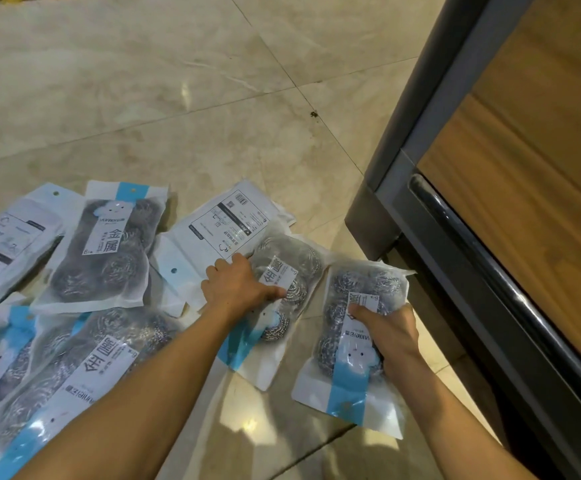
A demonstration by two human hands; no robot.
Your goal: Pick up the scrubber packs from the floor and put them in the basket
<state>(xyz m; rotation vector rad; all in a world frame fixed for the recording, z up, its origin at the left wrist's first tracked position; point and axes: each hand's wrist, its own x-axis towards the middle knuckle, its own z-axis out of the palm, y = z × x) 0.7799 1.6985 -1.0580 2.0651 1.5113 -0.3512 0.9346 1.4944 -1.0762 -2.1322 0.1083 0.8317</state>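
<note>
Head view, right hand (391,329) fingers closed on scrubber pack (353,344), long axis toward viewer, blue end nearest, left hand (237,289) gripping second pack (275,299) on floor (178,98), angled alike.

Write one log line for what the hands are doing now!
left hand: gripping scrubber pack on floor | right hand: gripping another pack | basket: not in view
</note>
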